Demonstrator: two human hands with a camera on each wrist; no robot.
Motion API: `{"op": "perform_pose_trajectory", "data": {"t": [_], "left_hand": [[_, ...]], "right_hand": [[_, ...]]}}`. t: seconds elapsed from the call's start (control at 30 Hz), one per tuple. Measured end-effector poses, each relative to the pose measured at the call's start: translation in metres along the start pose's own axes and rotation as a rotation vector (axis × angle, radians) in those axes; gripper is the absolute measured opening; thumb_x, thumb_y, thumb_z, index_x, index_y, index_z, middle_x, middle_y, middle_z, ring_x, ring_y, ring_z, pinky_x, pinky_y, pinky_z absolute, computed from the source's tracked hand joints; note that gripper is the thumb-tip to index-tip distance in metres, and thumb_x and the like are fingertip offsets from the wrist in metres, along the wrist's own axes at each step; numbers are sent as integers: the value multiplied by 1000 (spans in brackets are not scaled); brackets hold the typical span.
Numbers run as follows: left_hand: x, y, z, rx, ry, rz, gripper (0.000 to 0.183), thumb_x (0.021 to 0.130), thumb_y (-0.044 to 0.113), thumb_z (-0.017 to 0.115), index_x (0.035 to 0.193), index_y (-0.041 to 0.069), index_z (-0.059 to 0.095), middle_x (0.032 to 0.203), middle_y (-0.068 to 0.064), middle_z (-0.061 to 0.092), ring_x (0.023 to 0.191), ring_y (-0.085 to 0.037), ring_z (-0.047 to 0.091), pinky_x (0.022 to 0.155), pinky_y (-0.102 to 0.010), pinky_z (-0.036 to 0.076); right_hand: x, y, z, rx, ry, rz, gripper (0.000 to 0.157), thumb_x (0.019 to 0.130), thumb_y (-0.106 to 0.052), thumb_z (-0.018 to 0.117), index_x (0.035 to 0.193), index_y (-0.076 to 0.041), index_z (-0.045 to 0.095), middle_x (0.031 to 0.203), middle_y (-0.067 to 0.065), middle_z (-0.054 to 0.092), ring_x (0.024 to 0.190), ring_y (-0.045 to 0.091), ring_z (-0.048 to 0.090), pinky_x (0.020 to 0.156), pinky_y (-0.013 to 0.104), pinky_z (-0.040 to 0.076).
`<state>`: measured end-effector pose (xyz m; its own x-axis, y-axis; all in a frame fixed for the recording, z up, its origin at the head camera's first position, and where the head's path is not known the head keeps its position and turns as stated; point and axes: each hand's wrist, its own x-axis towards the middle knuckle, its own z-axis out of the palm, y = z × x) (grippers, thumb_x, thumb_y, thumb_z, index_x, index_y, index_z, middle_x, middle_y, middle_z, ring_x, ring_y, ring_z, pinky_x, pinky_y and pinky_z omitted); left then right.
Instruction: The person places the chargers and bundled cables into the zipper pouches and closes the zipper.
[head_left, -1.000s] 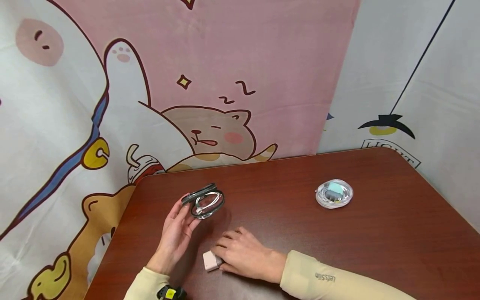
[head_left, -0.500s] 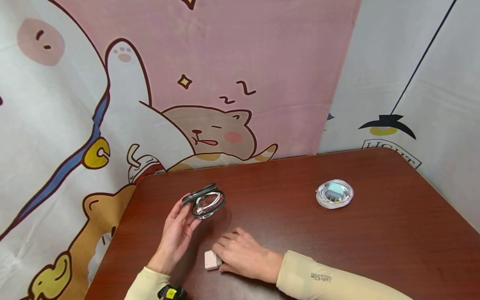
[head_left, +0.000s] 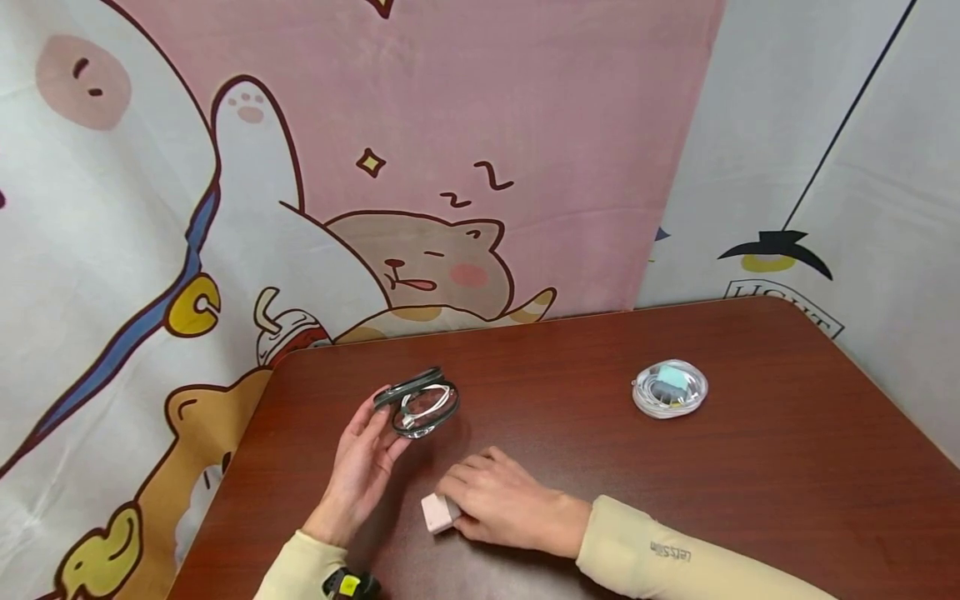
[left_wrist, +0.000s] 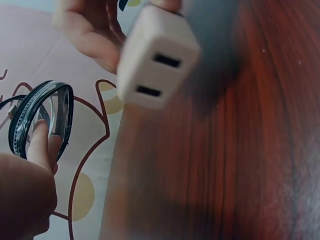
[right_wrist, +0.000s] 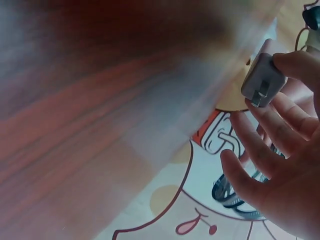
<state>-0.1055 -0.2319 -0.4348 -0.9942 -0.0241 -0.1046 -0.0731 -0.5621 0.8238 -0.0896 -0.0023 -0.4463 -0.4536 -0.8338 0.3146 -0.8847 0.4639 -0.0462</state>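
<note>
My left hand (head_left: 360, 467), at the left of the table, holds up a small round clear pouch with a black zipped rim (head_left: 408, 387). A white cable shows inside it. In the left wrist view thumb and fingers grip the black rim (left_wrist: 22, 122). My right hand (head_left: 510, 507) pinches a white plug adapter (head_left: 438, 512), close above the table near the front. Two dark slots on the adapter (left_wrist: 159, 70) face the left wrist camera. Two metal prongs show on its other end in the right wrist view, where the remaining fingers (right_wrist: 257, 150) are spread.
On the right half of the brown table (head_left: 570, 367) lies another round clear pouch with a pale rim (head_left: 651, 408), with mint-green and grey things inside. Behind the table hangs a cloth (head_left: 570, 150) printed with cartoon animals.
My right hand has shifted slightly right, and the adapter has tilted in its fingers. My left hand has moved a little right with the black-rimmed pouch.
</note>
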Motion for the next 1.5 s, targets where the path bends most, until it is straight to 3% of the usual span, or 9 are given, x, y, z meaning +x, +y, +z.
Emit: {"op": "perform_pose_trajectory", "data": {"t": [0.33, 0.53, 0.7, 1.0, 1.33, 1.5], "left_hand": [[4, -9, 12, 21, -2, -27, 24, 110, 14, 51, 133, 19, 59, 124, -6, 70, 101, -15, 71, 86, -33, 60], [5, -17, 21, 44, -7, -42, 33, 110, 13, 52, 142, 12, 52, 126, -9, 69, 100, -17, 72, 85, -33, 60], [6, -23, 30, 56, -27, -57, 42, 109, 11, 51, 150, 6, 42, 123, -6, 70, 102, -19, 72, 86, -34, 60], [8, -34, 43, 70, -46, -81, 39, 109, 11, 53, 147, 8, 47, 124, -5, 68, 106, -22, 71, 87, -36, 60], [7, -50, 57, 108, -100, -132, 45, 108, 11, 54, 151, 7, 44, 127, -8, 66, 111, -28, 69, 88, -37, 59], [6, -55, 63, 120, -138, -148, 51, 107, 11, 55, 155, 4, 39, 126, -7, 66, 107, -22, 70, 89, -38, 59]], "right_hand": [[-20, 19, -20, 119, 33, 64, 32, 88, -32, 82, 114, -23, 66, 111, -11, 69, 105, 12, 64, 94, 36, 50], [-31, 33, -36, 210, 95, 128, 35, 87, -29, 82, 116, -21, 65, 110, -10, 69, 103, 11, 64, 95, 40, 51], [-38, 45, -47, 208, 153, 173, 39, 84, -28, 84, 118, -20, 66, 111, -10, 69, 103, 12, 65, 90, 41, 52], [-48, 58, -61, 202, 190, 237, 38, 85, -27, 83, 119, -19, 68, 110, -9, 69, 101, 11, 65, 86, 41, 53], [-51, 64, -62, 204, 207, 312, 39, 85, -28, 84, 118, -18, 66, 110, -5, 71, 95, 12, 65, 84, 41, 53], [-53, 68, -59, 186, 222, 347, 39, 85, -27, 85, 117, -14, 68, 110, -1, 72, 96, 15, 66, 80, 39, 51]]}}
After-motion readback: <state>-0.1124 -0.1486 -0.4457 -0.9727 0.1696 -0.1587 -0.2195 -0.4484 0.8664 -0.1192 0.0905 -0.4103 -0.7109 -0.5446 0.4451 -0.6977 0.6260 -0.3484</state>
